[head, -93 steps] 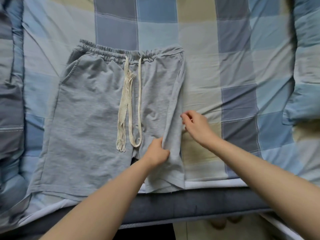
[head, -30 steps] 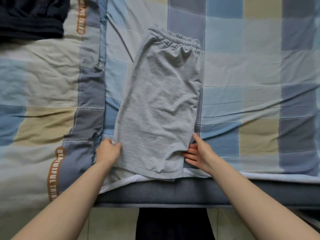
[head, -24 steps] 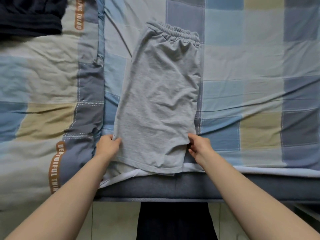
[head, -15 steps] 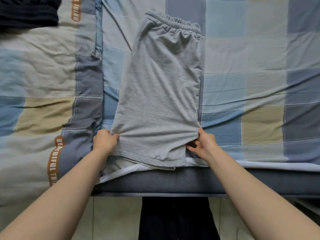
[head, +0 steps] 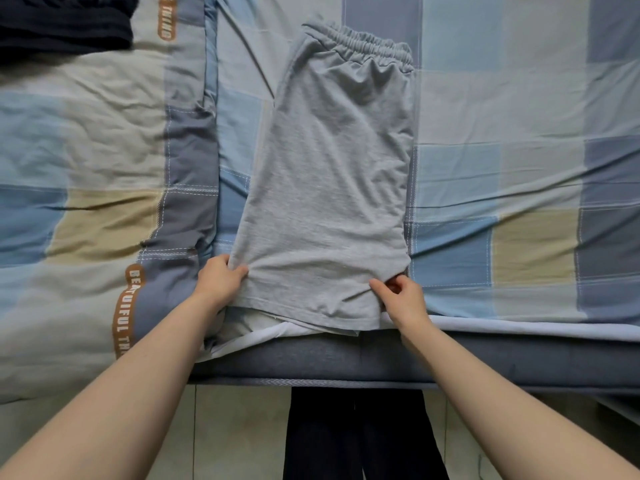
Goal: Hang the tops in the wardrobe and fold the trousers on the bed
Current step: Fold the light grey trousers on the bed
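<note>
Grey shorts (head: 332, 188) lie on the checked bed sheet (head: 502, 133), folded in half lengthwise, elastic waistband at the far end and leg hems near the bed's front edge. My left hand (head: 218, 280) grips the left side of the shorts just above the hem. My right hand (head: 401, 296) pinches the right side near the hem, fingers curled round the fabric. The cloth between my hands is bunched and slightly lifted.
A rumpled checked duvet (head: 86, 168) with brown lettering covers the left of the bed. A dark garment (head: 62, 22) lies at the far left corner. The grey mattress edge (head: 485, 358) runs along the front, with tiled floor below.
The shorts went from spread flat with drawstring showing to folded in half. Both hands moved to the leg end and closed on its two sides, drawing the fabric up a little.
</note>
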Available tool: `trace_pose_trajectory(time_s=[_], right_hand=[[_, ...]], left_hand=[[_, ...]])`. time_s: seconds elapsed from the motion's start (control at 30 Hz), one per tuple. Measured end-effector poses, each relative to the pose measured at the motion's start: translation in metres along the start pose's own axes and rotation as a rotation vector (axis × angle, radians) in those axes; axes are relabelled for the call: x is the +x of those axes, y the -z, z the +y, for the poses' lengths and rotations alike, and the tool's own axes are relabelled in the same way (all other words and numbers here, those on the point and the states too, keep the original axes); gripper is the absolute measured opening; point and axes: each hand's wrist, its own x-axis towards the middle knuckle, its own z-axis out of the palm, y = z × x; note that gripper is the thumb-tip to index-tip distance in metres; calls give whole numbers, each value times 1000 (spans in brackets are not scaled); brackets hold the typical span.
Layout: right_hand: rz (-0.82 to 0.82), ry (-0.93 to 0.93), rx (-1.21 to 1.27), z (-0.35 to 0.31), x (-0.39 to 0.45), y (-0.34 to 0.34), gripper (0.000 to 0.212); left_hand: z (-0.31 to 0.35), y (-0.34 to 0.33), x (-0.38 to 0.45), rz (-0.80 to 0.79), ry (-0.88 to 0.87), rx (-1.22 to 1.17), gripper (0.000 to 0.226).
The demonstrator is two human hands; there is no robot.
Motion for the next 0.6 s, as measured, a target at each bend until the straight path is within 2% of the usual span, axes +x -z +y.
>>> trace_pose_trajectory(time_s=[0.03, 0.1, 0.17, 0.27, 0.37, 0.47, 0.6], right_hand=[[29, 61, 19, 2, -5, 2, 20], [21, 133, 24, 13, -17, 3, 35], [-35, 97, 17, 25, -27, -3, 37], [-172, -65, 148, 26, -26, -12, 29], [-265, -102, 252, 16, -21, -20, 15], [-167, -22, 277, 17, -27, -10, 6], [79, 114, 259, 36, -43, 36, 17]], left_hand=[[-1, 0, 0, -4, -8, 14, 29], [-2, 1, 1, -6, -24, 57, 31], [-3, 1, 2, 0, -19, 82, 33], [-3, -1, 1, 23, 11, 75, 34], [-3, -1, -3, 37, 31, 10, 37], [-2, 1, -14, 25, 4, -120, 40], [-10, -7, -41, -257, 29, -457, 36]])
